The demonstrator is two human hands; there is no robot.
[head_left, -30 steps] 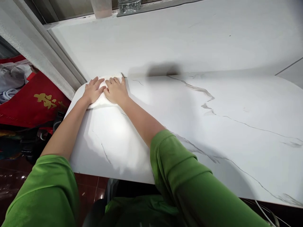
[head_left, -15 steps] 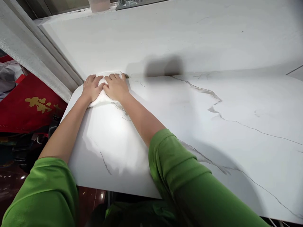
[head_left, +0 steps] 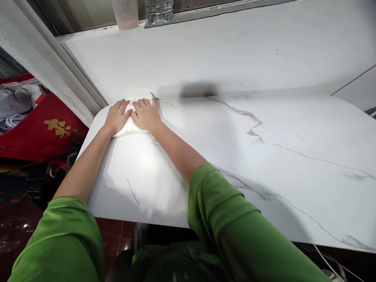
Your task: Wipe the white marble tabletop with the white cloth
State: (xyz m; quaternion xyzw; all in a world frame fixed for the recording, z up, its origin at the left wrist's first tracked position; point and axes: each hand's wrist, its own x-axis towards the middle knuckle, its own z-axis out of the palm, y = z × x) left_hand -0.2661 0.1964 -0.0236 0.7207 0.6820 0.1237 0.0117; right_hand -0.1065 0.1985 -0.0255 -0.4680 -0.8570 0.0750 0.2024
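Note:
A folded white cloth (head_left: pixel 131 126) lies at the far left corner of the white marbled table (head_left: pixel 205 145), up against the wall. My left hand (head_left: pixel 116 114) rests flat on the cloth's left part, fingers stretched forward and a little apart. Right beside it, my right hand (head_left: pixel 146 113) presses down on the cloth's right part, also with fingers extended. The two thumbs come close together over the middle of the cloth. My palms hide much of the cloth's surface.
A clear plastic cup (head_left: pixel 125 13) and a ribbed clear container (head_left: pixel 159 11) stand on the ledge above the white wall panel (head_left: pixel 205 51). A red bag with gold print (head_left: pixel 38 129) is left of the table. White cables (head_left: pixel 326 258) hang at lower right.
The view has shifted, showing more of the ledge and its containers. Both hands stay flat on the cloth in the far left corner, with little visible movement over the table.

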